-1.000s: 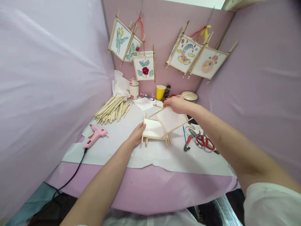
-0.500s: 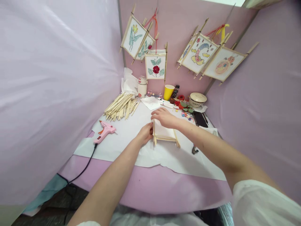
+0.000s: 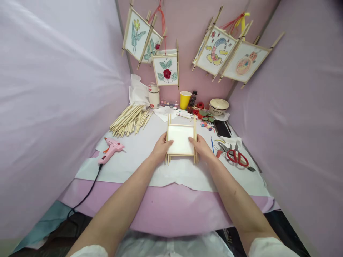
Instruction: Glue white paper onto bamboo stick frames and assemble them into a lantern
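Observation:
A square frame of wooden sticks with blank white paper panels (image 3: 180, 139) lies flat on the white sheet in the middle of the table. My left hand (image 3: 161, 146) grips its left side, thumb on top of the paper. My right hand (image 3: 200, 147) grips its right side in the same way. Both hands press the stacked panels together from the near corners.
A pink glue gun (image 3: 111, 149) with a black cord lies at the left. A pile of wooden sticks (image 3: 130, 120) is at the back left. Red scissors (image 3: 235, 157) and pliers lie at the right. A yellow cup (image 3: 184, 100), a bowl (image 3: 219, 106) and painted lanterns hang or stand at the back.
My right hand brought a paper panel down onto the frame, then slid to the frame's right side. The frame now lies square between both hands.

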Available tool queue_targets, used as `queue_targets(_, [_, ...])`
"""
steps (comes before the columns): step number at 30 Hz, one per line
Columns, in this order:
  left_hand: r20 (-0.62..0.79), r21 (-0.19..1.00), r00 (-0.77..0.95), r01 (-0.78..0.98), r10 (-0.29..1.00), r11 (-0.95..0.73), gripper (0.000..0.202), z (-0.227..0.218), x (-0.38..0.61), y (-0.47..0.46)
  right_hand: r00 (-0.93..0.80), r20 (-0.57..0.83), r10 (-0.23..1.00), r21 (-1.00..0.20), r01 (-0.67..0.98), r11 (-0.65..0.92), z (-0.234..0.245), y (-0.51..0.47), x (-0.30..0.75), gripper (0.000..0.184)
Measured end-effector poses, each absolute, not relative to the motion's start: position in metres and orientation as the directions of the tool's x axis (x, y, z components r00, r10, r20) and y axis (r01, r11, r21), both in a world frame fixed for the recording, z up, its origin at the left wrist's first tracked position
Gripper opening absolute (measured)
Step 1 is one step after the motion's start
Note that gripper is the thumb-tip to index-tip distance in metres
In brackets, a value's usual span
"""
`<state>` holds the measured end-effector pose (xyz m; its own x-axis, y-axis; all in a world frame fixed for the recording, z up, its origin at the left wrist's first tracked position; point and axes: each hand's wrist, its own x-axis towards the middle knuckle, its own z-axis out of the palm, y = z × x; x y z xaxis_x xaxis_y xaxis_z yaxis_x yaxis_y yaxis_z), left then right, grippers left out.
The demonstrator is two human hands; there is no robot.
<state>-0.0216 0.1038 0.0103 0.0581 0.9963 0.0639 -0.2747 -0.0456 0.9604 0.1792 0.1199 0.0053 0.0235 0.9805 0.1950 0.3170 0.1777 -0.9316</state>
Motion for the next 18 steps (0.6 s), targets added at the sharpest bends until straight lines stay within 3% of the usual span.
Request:
queue_targets(6, [0.463, 0.884, -0.023, -0.057, 0.886, -0.464, 0.064, 0.029, -0.026, 0.097, -0.013, 0.358, 0.934, -0.916, 0.191, 0.354, 0.033, 0.107, 0.181, 0.051])
queue_targets(10, [0.425, 0.905, -0.003, 0.041, 0.905, -0.424, 0.060, 0.014, -0.029, 0.100, -0.038, 0.303, 0.952, -0.940, 0.154, 0.305, 0.016, 0.109, 0.182, 0.046])
queue_targets(18, [0.374, 0.927, -0.167, 0.032, 0.912, -0.374, 0.045, 0.009, -0.005, 0.102, -0.036, 0.287, 0.957, -0.956, 0.046, 0.289, 0.017, 0.109, 0.161, 0.061])
